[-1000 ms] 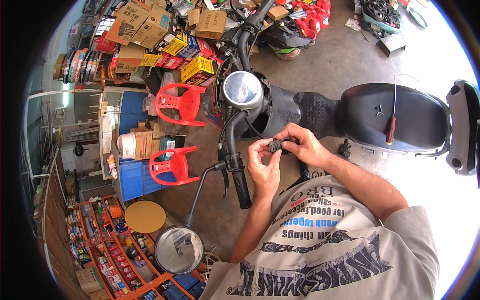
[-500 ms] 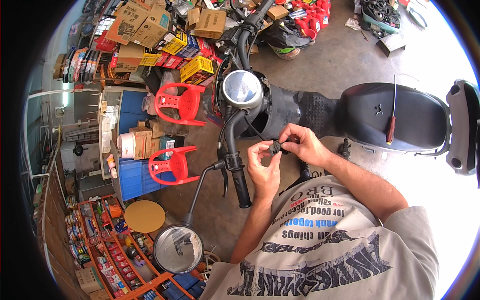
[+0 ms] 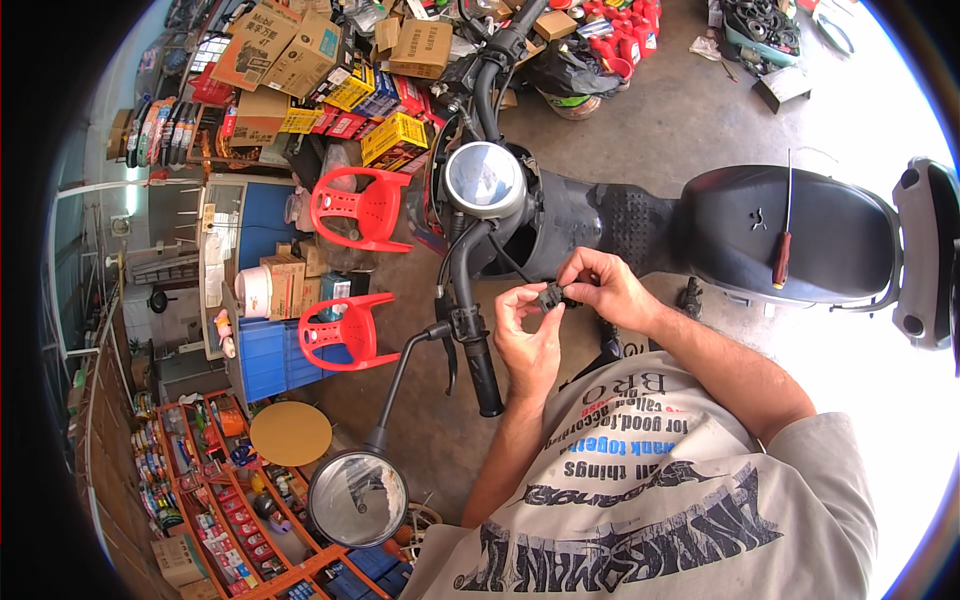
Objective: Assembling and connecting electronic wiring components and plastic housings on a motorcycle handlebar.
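Note:
Between my two hands is a small black part [image 3: 551, 296], blocky, its exact kind too small to make out. My left hand [image 3: 530, 340] pinches its near left side between thumb and fingertips. From the right, my right hand [image 3: 608, 292] grips the same part, thumb against fingers, covering much of it. A thin black cable [image 3: 508, 258] runs from the scooter's front toward it. Both hands are beside the scooter's footboard [image 3: 570, 225], to the right of the handlebar [image 3: 462, 265] and its black rubber grip [image 3: 483, 380].
A screwdriver [image 3: 783, 260] with a reddish handle lies across the black seat [image 3: 840, 225]. The round mirror [image 3: 357, 498] sticks out at lower left, below the round gauge [image 3: 485, 178]. Red plastic chairs [image 3: 365, 208], stacked cartons [image 3: 305, 60] and orange shelving [image 3: 225, 500] stand at left.

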Available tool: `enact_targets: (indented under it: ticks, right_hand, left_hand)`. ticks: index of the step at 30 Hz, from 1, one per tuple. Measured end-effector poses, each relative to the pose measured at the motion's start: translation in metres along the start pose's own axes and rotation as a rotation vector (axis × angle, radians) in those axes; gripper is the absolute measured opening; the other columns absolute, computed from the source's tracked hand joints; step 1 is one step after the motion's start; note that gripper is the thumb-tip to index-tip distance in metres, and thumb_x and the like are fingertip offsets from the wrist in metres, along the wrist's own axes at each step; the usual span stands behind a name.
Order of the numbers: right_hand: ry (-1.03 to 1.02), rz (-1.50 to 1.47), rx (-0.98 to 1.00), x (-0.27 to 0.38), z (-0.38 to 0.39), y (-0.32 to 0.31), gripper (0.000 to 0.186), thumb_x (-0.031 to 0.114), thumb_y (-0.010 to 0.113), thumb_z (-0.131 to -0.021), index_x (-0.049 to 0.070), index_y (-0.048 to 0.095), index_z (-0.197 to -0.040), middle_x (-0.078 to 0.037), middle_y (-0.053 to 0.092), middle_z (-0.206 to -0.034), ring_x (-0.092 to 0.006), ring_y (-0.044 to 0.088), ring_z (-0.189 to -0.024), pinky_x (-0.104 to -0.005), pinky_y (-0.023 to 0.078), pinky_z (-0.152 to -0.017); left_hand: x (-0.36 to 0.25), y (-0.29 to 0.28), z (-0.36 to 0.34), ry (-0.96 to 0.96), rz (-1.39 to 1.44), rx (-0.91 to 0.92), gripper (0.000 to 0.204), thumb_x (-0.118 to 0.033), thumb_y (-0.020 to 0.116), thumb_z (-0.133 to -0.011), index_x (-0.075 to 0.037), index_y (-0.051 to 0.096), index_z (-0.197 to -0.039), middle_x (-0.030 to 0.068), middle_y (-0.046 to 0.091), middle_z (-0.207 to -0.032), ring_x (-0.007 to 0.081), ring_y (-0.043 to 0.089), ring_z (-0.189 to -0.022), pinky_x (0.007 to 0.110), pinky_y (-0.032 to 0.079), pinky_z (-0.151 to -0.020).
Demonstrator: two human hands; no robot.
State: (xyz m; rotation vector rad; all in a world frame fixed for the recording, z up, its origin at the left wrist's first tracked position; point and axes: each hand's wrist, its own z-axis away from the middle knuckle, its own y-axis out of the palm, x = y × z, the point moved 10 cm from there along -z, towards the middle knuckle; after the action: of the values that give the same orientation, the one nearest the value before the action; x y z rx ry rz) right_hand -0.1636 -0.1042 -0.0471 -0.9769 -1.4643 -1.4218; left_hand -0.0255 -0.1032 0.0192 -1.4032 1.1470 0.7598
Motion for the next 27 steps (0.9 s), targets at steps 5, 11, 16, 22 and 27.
enact_targets:
  ticks: [5, 11, 16, 22, 27]
  right_hand:
    - [0.017, -0.012, -0.002, -0.0036, -0.0004, -0.0003, 0.009, -0.004, 0.063, -0.087, 0.003, 0.059, -0.090, 0.003, 0.057, -0.079, -0.0031, 0.046, -0.069, -0.0221, 0.042, -0.061]
    - [0.012, 0.037, -0.015, -0.0007, -0.0015, -0.0020, 0.008, -0.002, 0.064, -0.087, 0.003, 0.059, -0.089, 0.004, 0.056, -0.075, -0.0035, 0.046, -0.067, -0.0226, 0.041, -0.059]
    - [-0.015, 0.018, -0.006, -0.0005, -0.0024, -0.0013, 0.008, -0.002, 0.064, -0.087, 0.003, 0.059, -0.089, 0.003, 0.055, -0.074, -0.0037, 0.046, -0.067, -0.0229, 0.041, -0.059]
    - [-0.016, -0.006, -0.012, -0.0005, -0.0021, -0.0020, 0.008, -0.002, 0.064, -0.087, 0.003, 0.059, -0.090, 0.003, 0.056, -0.075, -0.0038, 0.047, -0.068, -0.0230, 0.042, -0.060]
    - [0.012, 0.032, -0.017, -0.0028, -0.0013, -0.0031, 0.009, 0.000, 0.065, -0.086, 0.003, 0.059, -0.092, 0.003, 0.055, -0.074, -0.0042, 0.046, -0.067, -0.0232, 0.042, -0.059]
  left_hand:
    - [0.0004, 0.0007, -0.0005, -0.001, 0.010, -0.003, 0.038, 0.007, 0.075, -0.076, -0.003, 0.053, -0.105, 0.0097, 0.065, -0.109, 0.0137, 0.059, -0.091, 0.028, 0.049, -0.080]
    - [0.0008, 0.0004, -0.0019, -0.014, 0.045, -0.012, 0.040, 0.009, 0.075, -0.075, -0.003, 0.052, -0.106, 0.0101, 0.065, -0.108, 0.0125, 0.059, -0.086, 0.028, 0.049, -0.079]
    - [0.0012, 0.0003, -0.0026, -0.016, 0.036, -0.008, 0.040, 0.009, 0.075, -0.075, -0.003, 0.052, -0.106, 0.0097, 0.065, -0.108, 0.0120, 0.059, -0.086, 0.027, 0.049, -0.079]
    - [0.0019, 0.0012, -0.0027, -0.014, 0.035, -0.009, 0.040, 0.009, 0.075, -0.075, -0.003, 0.053, -0.106, 0.0093, 0.066, -0.108, 0.0123, 0.059, -0.085, 0.028, 0.049, -0.079]
    - [0.0034, 0.0011, -0.0024, -0.025, 0.039, -0.012, 0.040, 0.008, 0.075, -0.075, -0.003, 0.053, -0.106, 0.0092, 0.066, -0.107, 0.0128, 0.059, -0.086, 0.028, 0.049, -0.078]
